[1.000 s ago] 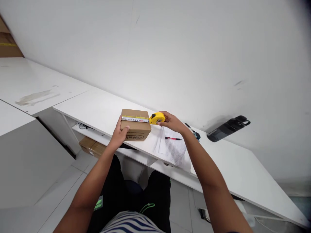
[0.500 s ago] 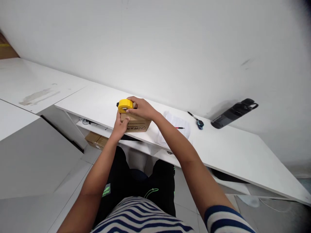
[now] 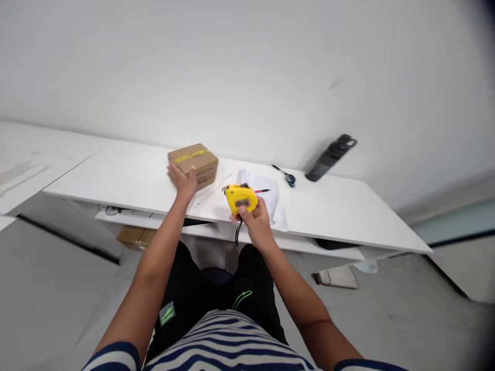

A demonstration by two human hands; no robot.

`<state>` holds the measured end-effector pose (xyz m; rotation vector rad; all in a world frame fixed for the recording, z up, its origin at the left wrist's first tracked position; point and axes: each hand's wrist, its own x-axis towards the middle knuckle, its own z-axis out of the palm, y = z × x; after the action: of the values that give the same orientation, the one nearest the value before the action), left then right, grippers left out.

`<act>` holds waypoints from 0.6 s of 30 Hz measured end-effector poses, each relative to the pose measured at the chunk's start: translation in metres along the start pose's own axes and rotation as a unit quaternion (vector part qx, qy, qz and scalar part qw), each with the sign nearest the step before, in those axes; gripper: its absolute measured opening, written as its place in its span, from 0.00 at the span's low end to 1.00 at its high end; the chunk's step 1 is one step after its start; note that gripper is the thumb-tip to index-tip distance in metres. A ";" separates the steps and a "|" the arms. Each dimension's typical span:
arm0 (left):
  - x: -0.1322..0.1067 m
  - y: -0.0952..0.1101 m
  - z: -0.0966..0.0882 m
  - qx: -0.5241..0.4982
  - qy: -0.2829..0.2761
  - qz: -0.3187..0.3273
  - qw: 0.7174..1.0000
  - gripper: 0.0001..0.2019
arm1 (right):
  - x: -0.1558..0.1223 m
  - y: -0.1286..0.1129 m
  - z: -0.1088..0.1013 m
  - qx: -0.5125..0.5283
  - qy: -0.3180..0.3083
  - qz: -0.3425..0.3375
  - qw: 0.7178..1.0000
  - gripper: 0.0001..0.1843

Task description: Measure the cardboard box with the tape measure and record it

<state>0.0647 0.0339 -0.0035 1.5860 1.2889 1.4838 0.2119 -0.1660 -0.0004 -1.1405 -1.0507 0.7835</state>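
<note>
A small cardboard box (image 3: 197,159) with yellow tape across its top sits on the white desk (image 3: 320,206). My left hand (image 3: 181,180) lies against the near left corner of the box, thumb and fingers spread. In my right hand (image 3: 257,221) is a yellow tape measure (image 3: 240,198), held over the desk's front edge. Its black wrist strap (image 3: 237,234) dangles below. No long length of blade shows outside the case.
Behind the tape measure lie white papers (image 3: 276,198) with a red-and-black pen (image 3: 263,191) on them. Farther right are a dark strapped item (image 3: 290,179) and a dark bottle (image 3: 328,159) by the wall. Cardboard boxes (image 3: 135,237) sit under the desk.
My right hand has carried the tape measure off the box, to the right and nearer me. The box now stands farther back, its taped top showing, and my left hand has spread. The view has shifted.
</note>
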 end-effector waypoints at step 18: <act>-0.185 0.033 0.054 -0.002 -0.481 0.114 0.869 0.28 | 0.089 0.036 -0.134 -0.597 -0.030 0.059 0.799 0.26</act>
<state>0.1436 -0.1377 -0.0532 2.1011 0.5162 0.5837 0.3682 -0.1200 -0.0218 -2.2671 -1.5924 0.1488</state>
